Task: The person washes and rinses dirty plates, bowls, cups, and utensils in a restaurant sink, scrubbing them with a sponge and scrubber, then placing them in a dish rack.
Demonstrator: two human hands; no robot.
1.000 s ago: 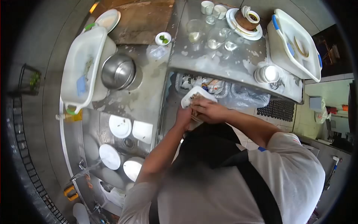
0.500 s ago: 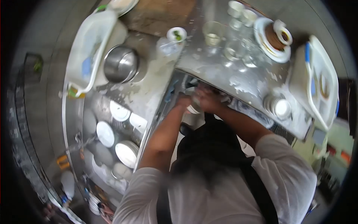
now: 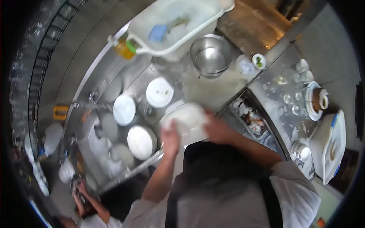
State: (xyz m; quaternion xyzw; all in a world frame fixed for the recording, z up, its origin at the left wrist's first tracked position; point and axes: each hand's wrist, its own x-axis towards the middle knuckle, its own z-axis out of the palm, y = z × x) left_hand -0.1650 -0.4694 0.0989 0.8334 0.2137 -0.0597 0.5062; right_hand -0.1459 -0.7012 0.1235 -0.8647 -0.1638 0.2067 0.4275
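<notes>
At lower left, a co-worker's hands [image 3: 79, 187] show beyond a stainless steel sink [image 3: 141, 102], where round white plates [image 3: 124, 110] lie, some stacked. At center, the left hand [image 3: 170, 139] clamps the near left side of a motion-blurred white dish [image 3: 187, 121], held above the sink's edge, while the right hand [image 3: 216, 128] grips its right side, the two apart. A stainless steel bowl [image 3: 210, 55] sits beyond; farther right are a scrap-filled tray [image 3: 252, 121], stacked white cups [image 3: 301, 152] and a white tub [image 3: 318, 149].
</notes>
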